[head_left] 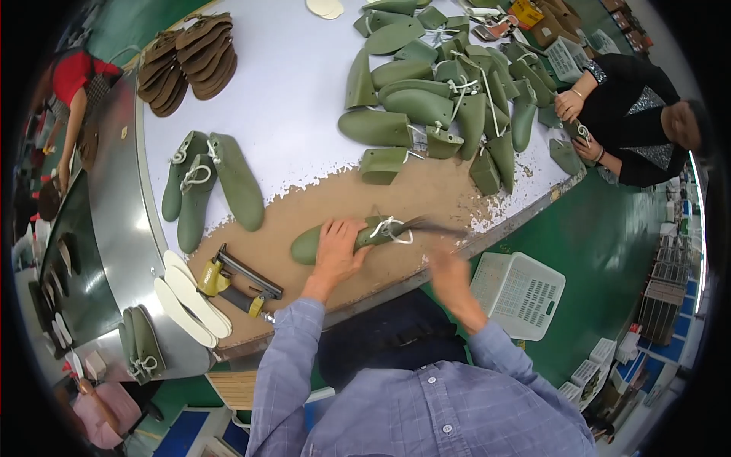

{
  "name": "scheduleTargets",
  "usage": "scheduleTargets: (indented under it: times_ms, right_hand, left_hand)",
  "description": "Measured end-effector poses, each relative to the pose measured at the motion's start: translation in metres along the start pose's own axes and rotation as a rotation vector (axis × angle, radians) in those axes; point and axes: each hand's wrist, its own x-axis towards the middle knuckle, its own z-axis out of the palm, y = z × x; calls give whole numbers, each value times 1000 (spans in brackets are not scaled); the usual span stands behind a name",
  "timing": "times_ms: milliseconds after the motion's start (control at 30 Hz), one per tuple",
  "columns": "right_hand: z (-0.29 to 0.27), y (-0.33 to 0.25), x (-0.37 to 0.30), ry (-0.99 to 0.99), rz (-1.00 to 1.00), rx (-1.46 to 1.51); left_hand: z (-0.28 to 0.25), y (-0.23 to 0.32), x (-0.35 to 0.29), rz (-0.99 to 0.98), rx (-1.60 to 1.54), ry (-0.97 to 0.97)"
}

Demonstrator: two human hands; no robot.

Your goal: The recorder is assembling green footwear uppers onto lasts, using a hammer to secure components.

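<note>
A green shoe last (306, 245) lies on its side on the worn brown part of the table. My left hand (339, 250) is closed over its middle and presses it to the tabletop. White cord (392, 230) is looped at the last's right end. A dark, blurred elongated thing (432, 225) reaches from that cord toward my right hand (451, 276), which is smeared by motion near the table edge. Whether its fingers hold that dark thing, I cannot make out. Left of my left forearm rests a yellow and black air nailer (217, 279), beside white insoles (186, 301).
Several green lasts (415, 103) are heaped at the far right, and more lasts (237, 183) stand at left. Brown soles (204, 57) lie stacked at the far left. A white plastic basket (519, 295) is beyond the table edge. A person (640, 114) handles a last at right.
</note>
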Motion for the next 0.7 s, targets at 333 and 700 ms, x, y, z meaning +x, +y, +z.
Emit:
scheduleTargets:
  times_ms: [333,700]
  right_hand:
    - [18,12,95,-56,-17,-204]
    - [47,-37,113,-504,94,387]
  left_hand:
    - [-2,-1,0,-11,17,-10]
    - [4,-2,1,-57,-23,32]
